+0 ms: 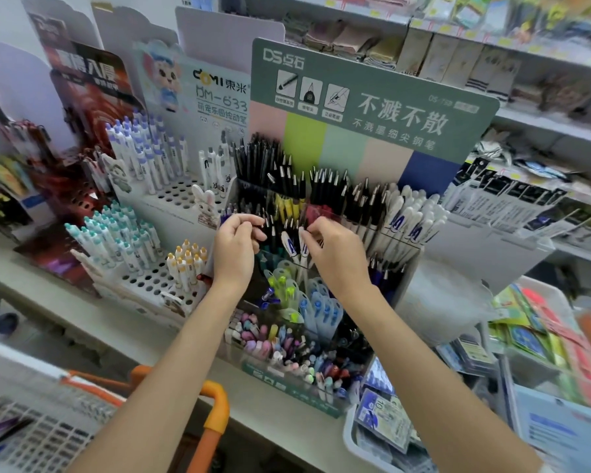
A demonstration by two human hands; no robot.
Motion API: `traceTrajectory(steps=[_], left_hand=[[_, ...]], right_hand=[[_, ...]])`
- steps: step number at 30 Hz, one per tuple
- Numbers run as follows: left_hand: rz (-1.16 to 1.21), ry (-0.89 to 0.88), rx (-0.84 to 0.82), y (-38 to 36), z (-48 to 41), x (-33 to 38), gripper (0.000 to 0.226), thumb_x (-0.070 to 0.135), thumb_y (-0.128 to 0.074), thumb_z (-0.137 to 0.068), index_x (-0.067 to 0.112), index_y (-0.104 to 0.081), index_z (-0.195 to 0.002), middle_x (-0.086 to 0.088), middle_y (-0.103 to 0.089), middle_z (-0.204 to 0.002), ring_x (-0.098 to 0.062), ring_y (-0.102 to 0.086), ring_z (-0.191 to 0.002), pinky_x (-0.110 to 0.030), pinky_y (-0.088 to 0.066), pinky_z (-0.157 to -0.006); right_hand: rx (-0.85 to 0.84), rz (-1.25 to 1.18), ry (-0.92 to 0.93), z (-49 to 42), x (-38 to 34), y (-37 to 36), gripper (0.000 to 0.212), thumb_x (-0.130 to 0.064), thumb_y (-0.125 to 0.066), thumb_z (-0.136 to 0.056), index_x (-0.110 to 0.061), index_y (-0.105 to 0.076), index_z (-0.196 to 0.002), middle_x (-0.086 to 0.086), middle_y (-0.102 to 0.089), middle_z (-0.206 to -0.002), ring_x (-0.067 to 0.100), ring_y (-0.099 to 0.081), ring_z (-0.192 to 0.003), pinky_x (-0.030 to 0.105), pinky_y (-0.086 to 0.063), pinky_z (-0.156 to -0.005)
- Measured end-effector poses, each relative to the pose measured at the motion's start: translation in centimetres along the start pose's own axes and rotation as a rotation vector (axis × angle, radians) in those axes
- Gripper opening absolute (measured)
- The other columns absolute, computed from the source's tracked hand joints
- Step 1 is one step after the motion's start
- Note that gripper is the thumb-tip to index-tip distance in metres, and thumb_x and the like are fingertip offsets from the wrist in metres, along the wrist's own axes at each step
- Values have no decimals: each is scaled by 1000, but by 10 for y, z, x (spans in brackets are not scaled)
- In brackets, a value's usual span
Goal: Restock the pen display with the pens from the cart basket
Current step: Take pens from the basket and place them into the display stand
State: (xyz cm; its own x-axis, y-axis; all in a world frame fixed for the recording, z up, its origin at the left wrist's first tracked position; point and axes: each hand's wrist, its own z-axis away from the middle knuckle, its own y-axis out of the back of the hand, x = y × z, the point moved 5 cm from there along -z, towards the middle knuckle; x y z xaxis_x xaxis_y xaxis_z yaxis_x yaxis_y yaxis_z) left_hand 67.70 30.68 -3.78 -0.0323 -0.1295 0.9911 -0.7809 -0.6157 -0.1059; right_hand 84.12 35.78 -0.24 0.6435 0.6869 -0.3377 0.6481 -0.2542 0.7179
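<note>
Shop shelving backs the tiered pen display. Head view: its tiers look largely stocked. The left grip and right grip each pinch pens in the middle tier, which stand near upright with clip ends up. The cart basket is blurred, so what remains is unclear.

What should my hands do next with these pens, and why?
Probably ease the pens down into the middle row of the display. The left hand and right hand both pinch at them right over that row, among other black pens, so seating them looks like the nearest step.
</note>
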Motion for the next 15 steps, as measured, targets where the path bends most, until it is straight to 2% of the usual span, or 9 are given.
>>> traceTrajectory(steps=[3, 5, 8, 15], left_hand=[[3, 24, 17, 10, -1, -5, 30, 4, -37, -99, 12, -63, -88, -2, -58, -69, -10, -42, -54, -23, -35, -52], [3, 46, 54, 20, -3, -8, 26, 8, -42, -98, 13, -64, -84, 0, -55, -65, -9, -40, -53, -22, -32, -51], [-4, 85, 154, 45, -6, -13, 23, 10, -48, -92, 13, -61, -73, 3, -48, -59, -11, -40, -54, -26, -33, -55], [-3, 202, 506, 157, 10, -41, 23, 9, -49, -88, 16, -55, -67, 4, -47, -56, -12, -39, -50, -29, -32, -52]], right_hand=[[78, 5, 44, 0, -2, 4, 19, -12, -59, -97, -2, -71, -109, 8, -73, -99, 22, -65, -92, 34, -55, -84], [114, -41, 76, -2, -12, 6, 23, -5, -57, -95, -2, -69, -115, 9, -72, -105, 20, -64, -99, 30, -53, -90], [75, -192, 140, -4, -41, -10, 21, 1, -58, -91, -2, -70, -107, 8, -71, -99, 19, -65, -94, 28, -53, -85], [-230, -441, 224, 10, -127, -107, 15, -1, -62, -88, -4, -72, -99, 8, -72, -93, 21, -66, -84, 31, -54, -76]])
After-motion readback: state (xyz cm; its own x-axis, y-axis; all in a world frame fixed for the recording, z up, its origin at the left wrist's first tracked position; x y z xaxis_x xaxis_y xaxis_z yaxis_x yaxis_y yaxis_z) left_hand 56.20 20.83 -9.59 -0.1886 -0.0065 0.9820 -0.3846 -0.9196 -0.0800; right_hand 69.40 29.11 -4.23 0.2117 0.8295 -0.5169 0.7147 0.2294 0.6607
